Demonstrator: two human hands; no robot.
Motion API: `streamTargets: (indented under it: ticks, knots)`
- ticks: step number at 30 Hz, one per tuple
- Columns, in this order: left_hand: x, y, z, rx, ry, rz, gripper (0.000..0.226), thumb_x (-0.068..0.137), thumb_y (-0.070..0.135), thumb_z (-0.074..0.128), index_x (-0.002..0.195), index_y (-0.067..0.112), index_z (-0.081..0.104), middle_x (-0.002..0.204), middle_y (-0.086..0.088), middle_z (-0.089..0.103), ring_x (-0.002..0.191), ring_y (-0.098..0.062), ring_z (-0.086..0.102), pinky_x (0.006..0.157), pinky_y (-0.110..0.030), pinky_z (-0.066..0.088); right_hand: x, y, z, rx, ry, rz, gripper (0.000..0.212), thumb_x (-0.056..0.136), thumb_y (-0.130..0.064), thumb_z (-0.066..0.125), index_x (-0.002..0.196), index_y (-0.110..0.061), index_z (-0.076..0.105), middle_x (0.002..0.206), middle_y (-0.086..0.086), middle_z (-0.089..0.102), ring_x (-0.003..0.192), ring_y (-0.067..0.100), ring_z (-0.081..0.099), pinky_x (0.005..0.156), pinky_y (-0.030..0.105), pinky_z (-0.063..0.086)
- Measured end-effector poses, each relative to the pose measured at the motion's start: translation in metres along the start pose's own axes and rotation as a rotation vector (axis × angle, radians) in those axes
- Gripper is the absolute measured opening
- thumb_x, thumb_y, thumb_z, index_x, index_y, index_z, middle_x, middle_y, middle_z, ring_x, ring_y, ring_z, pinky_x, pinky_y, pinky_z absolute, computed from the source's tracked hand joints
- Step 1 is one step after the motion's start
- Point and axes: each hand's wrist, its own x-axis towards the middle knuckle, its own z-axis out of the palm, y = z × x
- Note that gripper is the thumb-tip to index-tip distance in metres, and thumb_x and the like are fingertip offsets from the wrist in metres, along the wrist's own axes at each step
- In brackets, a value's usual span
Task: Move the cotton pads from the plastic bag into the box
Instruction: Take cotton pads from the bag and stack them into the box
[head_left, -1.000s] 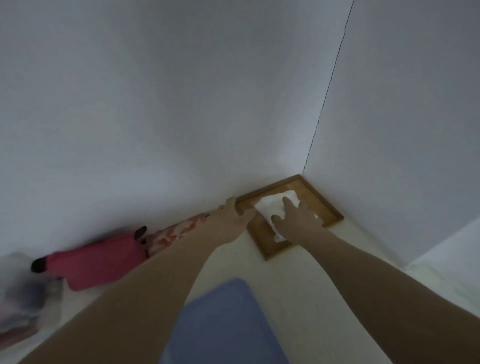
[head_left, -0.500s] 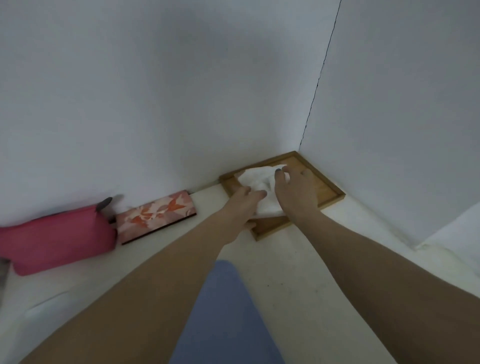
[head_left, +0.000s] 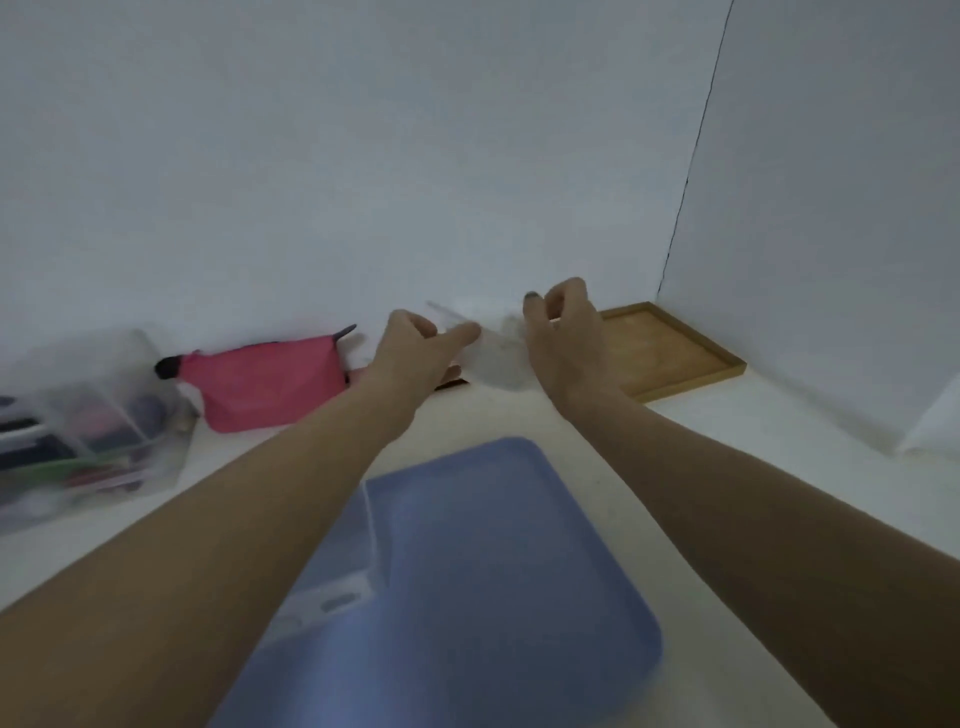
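Observation:
Between my two hands hangs a clear plastic bag (head_left: 496, 358) with white cotton pads inside, blurred by motion and lifted above the white table. My left hand (head_left: 415, 345) pinches its left edge and my right hand (head_left: 563, 338) pinches its right top edge. Close in front of me lies a blue-lidded box (head_left: 498, 561), lid on, below and between my forearms. The wooden tray (head_left: 670, 353) in the corner is bare.
A pink pouch (head_left: 270, 382) lies against the back wall at the left, with a patterned flat box (head_left: 447, 382) mostly hidden behind my left hand. A clear organizer (head_left: 83, 431) with several small items stands at the far left. White walls meet at the right corner.
Both hands have lifted the bag off the wooden tray and carried it left and toward me. The view has swung left, bringing the organizer into sight.

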Motion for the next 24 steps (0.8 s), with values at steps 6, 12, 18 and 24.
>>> streamTargets:
  ticks: [6, 12, 18, 24]
  knots:
    - [-0.069, -0.004, -0.047, 0.064, -0.049, 0.042, 0.044, 0.066, 0.049, 0.076, 0.08, 0.015, 0.051, 0.085, -0.007, 0.052, 0.081, -0.02, 0.055, 0.088, -0.041, 0.054, -0.085, -0.022, 0.002, 0.054, -0.119, -0.067, 0.022, 0.092, -0.029, 0.055, 0.084, -0.009, 0.059, 0.086, 0.004, 0.063, 0.073, 0.012, 0.056, 0.062, 0.021, 0.041]
    - [-0.11, -0.021, -0.063, 0.191, -0.093, -0.016, 0.042, 0.061, 0.044, 0.079, 0.074, 0.011, 0.056, 0.087, -0.02, 0.066, 0.083, -0.027, 0.066, 0.095, -0.052, 0.054, -0.128, -0.017, -0.007, 0.081, -0.209, 0.021, 0.01, 0.085, -0.019, 0.057, 0.076, -0.014, 0.057, 0.092, 0.007, 0.063, 0.077, 0.015, 0.055, 0.065, 0.023, 0.041]
    - [-0.125, -0.019, -0.058, 0.413, -0.145, 0.034, 0.019, 0.082, 0.021, 0.071, 0.072, 0.008, 0.062, 0.074, -0.006, 0.05, 0.066, -0.018, 0.043, 0.059, -0.024, 0.038, -0.138, -0.01, -0.021, -0.021, -0.287, 0.011, 0.008, 0.083, -0.017, 0.058, 0.076, -0.018, 0.058, 0.097, 0.005, 0.064, 0.079, 0.012, 0.056, 0.062, 0.02, 0.038]
    - [-0.126, -0.013, -0.059, 0.408, -0.141, 0.129, 0.019, 0.092, 0.018, 0.062, 0.075, 0.01, 0.061, 0.078, 0.001, 0.054, 0.074, -0.016, 0.048, 0.07, -0.027, 0.043, -0.138, -0.019, -0.03, -0.209, -0.345, -0.284, 0.012, 0.089, -0.031, 0.056, 0.083, -0.021, 0.058, 0.092, -0.003, 0.057, 0.073, 0.015, 0.055, 0.065, 0.028, 0.045]
